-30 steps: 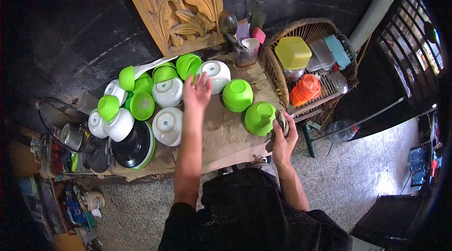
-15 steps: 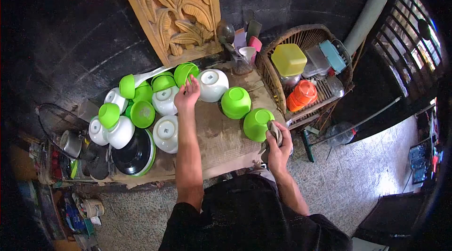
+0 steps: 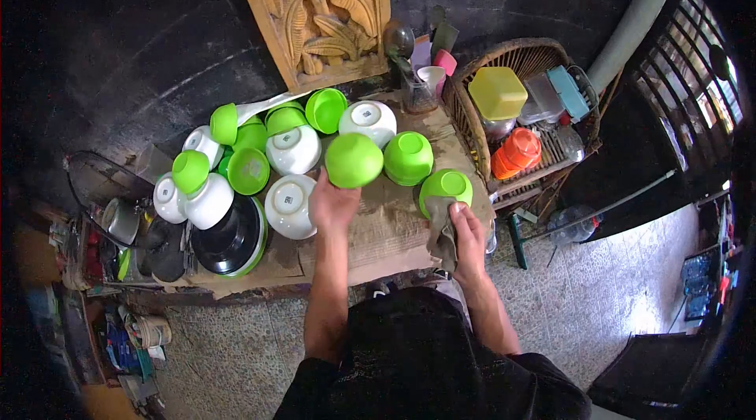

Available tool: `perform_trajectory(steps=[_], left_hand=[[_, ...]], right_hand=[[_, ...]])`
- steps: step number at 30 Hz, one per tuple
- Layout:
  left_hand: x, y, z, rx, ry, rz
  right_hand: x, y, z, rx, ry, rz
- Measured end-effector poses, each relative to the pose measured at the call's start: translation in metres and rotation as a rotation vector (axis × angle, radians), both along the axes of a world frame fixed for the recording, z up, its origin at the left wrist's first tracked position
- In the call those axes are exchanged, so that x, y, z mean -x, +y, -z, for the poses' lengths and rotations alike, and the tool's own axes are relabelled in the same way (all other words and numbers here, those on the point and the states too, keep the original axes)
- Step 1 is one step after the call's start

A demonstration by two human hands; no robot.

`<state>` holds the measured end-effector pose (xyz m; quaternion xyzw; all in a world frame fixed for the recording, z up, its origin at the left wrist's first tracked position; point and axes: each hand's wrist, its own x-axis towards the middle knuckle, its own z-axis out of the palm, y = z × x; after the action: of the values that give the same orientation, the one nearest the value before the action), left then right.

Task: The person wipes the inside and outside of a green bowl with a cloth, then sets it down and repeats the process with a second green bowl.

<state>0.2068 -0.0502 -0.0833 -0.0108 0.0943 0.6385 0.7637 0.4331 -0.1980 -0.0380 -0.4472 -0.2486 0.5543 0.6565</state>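
Note:
My left hand (image 3: 335, 203) holds up a green bowl (image 3: 354, 159) over the table, its fingers closed on the near side. A grey-brown cloth (image 3: 443, 240) hangs from my right hand (image 3: 469, 240), whose fingers are pinched around it. Touching that cloth is an upside-down green bowl (image 3: 447, 186) near the table's right side. Another inverted green bowl (image 3: 409, 156) stands between it and the held one. Behind them an upturned white bowl (image 3: 368, 122) rests by the wall. To the left, a green bowl (image 3: 326, 111) and a white bowl (image 3: 290, 206) lie among several others.
A cardboard-covered table (image 3: 378, 251) carries the bowls. A black-lidded round container (image 3: 228, 235) sits at the left. A wicker rack (image 3: 465, 125) with plastic containers stands at the right. A utensil holder (image 3: 417, 96) and a carved wooden panel (image 3: 319, 11) are at the back.
My left hand has taken a green bowl from the pile at the back and brought it nearer and to the right. In my right hand the cloth now hangs down lower.

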Motion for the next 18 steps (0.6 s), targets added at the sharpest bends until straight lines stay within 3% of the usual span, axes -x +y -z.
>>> perform_trajectory(steps=[2, 7, 8, 10, 11, 12, 14, 16, 18], left_hand=[[-0.001, -0.028, -0.009, 0.084, 0.211, 0.039], [0.0, -0.075, 0.012, 0.113, 0.345, 0.147], [0.0, -0.082, 0.014, 0.116, 0.344, 0.142], [0.002, -0.096, 0.017, 0.099, 0.484, 0.139], [0.003, -0.099, 0.028, 0.023, 0.499, 0.119], [0.003, -0.102, 0.027, 0.024, 0.495, 0.12], [-0.001, -0.108, 0.024, 0.031, 0.511, 0.103], [0.0, -0.11, 0.036, 0.014, 0.53, 0.086], [-0.002, -0.111, 0.045, -0.002, 0.55, 0.072]], right_hand=[[0.002, 0.003, -0.007, 0.222, 0.138, -0.037], [0.005, 0.008, -0.01, 0.101, 0.62, -0.3], [0.011, 0.011, -0.012, 0.104, 0.619, -0.305], [0.03, 0.016, -0.017, -0.032, -0.215, -0.227], [0.038, 0.022, -0.014, -0.031, -0.455, -0.188], [0.043, 0.028, -0.006, -0.029, -0.458, -0.188], [0.052, 0.037, 0.008, -0.416, -1.064, -0.076], [0.064, 0.03, 0.009, -0.426, -1.098, -0.097], [0.075, 0.022, 0.014, -0.508, -1.339, -0.088]])
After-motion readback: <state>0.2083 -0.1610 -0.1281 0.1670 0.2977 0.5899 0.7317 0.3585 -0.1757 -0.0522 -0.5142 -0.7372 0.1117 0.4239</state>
